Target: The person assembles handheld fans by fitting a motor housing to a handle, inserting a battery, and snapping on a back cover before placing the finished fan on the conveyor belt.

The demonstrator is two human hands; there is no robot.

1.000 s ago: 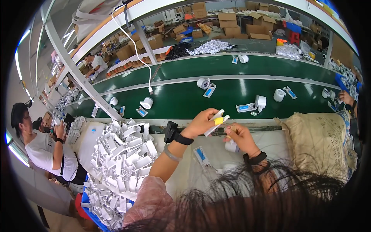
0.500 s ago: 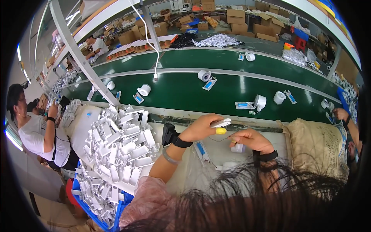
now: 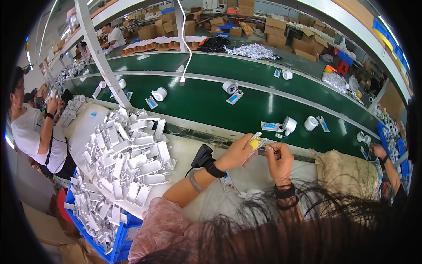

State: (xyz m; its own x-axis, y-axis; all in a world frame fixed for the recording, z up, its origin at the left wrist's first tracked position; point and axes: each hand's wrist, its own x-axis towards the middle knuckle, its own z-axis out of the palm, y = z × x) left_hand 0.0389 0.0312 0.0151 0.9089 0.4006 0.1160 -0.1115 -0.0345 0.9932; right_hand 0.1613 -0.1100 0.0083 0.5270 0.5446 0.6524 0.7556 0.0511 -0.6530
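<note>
My left hand (image 3: 238,153) is closed on a white plastic casing (image 3: 261,141), held up over the near edge of the bench. Something yellow (image 3: 253,144) shows at its fingertips. Close beside it, the fingers of my right hand (image 3: 280,164) pinch thin wire ends (image 3: 275,152) at the casing's right end. Below my hands, a part with wires (image 3: 233,187) lies on the bench, partly covered by my left wrist. Hair hides much of the bench top nearest me.
A heap of white plastic casings (image 3: 132,154) lies left, spilling toward a blue bin (image 3: 118,244). Beyond runs a green conveyor (image 3: 193,101) with white round lamp bodies (image 3: 159,94) and blue-celled parts. A stuffed sack (image 3: 347,171) sits right. Co-workers are at both sides; a metal post (image 3: 103,57) rises left.
My left hand has turned the casing and moved slightly right. My right hand has risen to meet it, fingers now upward. The white round piece near my right fingers no longer shows. The view has shifted.
</note>
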